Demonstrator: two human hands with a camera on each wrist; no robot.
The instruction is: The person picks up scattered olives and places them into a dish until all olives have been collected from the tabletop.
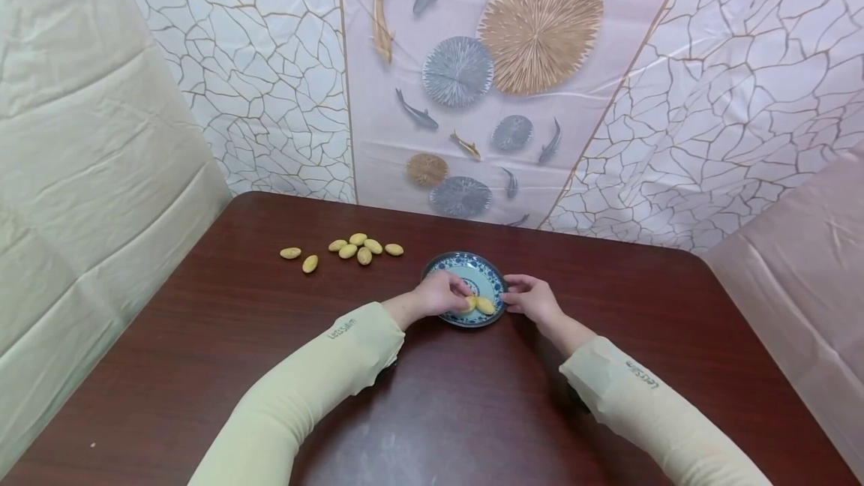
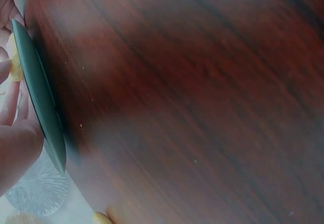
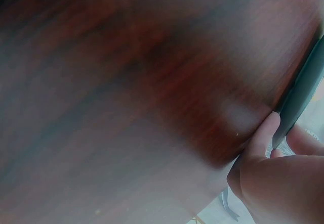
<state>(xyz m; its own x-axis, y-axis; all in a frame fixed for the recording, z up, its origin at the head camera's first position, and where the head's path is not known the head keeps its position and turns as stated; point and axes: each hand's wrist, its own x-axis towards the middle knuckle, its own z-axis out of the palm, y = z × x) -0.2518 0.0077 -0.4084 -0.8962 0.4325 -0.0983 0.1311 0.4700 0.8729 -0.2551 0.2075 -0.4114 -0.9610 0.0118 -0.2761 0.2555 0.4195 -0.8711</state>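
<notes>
A round plate point(image 1: 489, 278) with a blue floral rim stands on the table. Over it, my left hand point(image 1: 439, 294) pinches a small yellow oval fruit point(image 1: 469, 305) between thumb and fingers, just above the plate's surface. Another yellow fruit point(image 1: 485, 306) lies on the plate right beside it. At the plate's right side, my right hand point(image 1: 535, 300) holds the rim between thumb and fingers. The right wrist view shows the thumb point(image 3: 266, 135) against the plate's dark green outer side point(image 3: 302, 95). In the left wrist view, the pinched fruit point(image 2: 16, 64) is partly hidden.
Several more yellow fruits point(image 1: 364, 255) lie in a loose group left of the plate, with two apart from them, one point(image 1: 310, 264) nearer and one point(image 1: 290, 253) farther left. A patterned cloth point(image 1: 466, 133) hangs behind the dark brown table point(image 1: 432, 411).
</notes>
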